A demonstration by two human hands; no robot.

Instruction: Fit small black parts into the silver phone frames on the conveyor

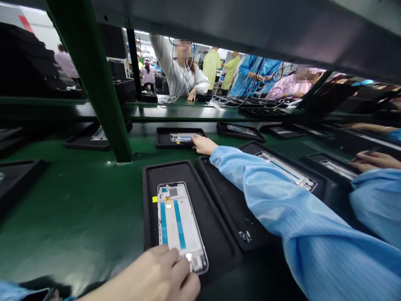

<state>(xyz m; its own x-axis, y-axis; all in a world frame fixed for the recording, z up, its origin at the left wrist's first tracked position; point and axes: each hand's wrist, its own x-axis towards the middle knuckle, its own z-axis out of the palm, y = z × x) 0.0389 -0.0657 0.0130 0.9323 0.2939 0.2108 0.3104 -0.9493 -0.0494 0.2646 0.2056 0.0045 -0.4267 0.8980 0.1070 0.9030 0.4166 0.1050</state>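
A glossy green tabletop [72, 200] with pale reflections carries shallow black trays, most with a phone frame inside. In the nearest tray [216, 234] lies a silver phone frame [188, 221] with two blue strips and a yellow tab [154, 199] at its edge. The left of the person's hands [163, 271] touches its lower end, fingers curled; whether they grip it, I cannot tell. The right hand [205, 144], in a blue sleeve [269, 192], reaches to a farther tray [163, 144], its fingertips at the right end of the frame [184, 136] there; its grip is also unclear. Small parts [246, 237] lie in the tray beside the nearest one. A green post [94, 83] stands at the left, under a grey overhead panel [250, 33]. Beyond, pale cables [230, 101] tangle on the far side, and people in white, yellow, blue and pink work in a bright room. At the right edge, a co-worker's hand [372, 159] is at another tray.
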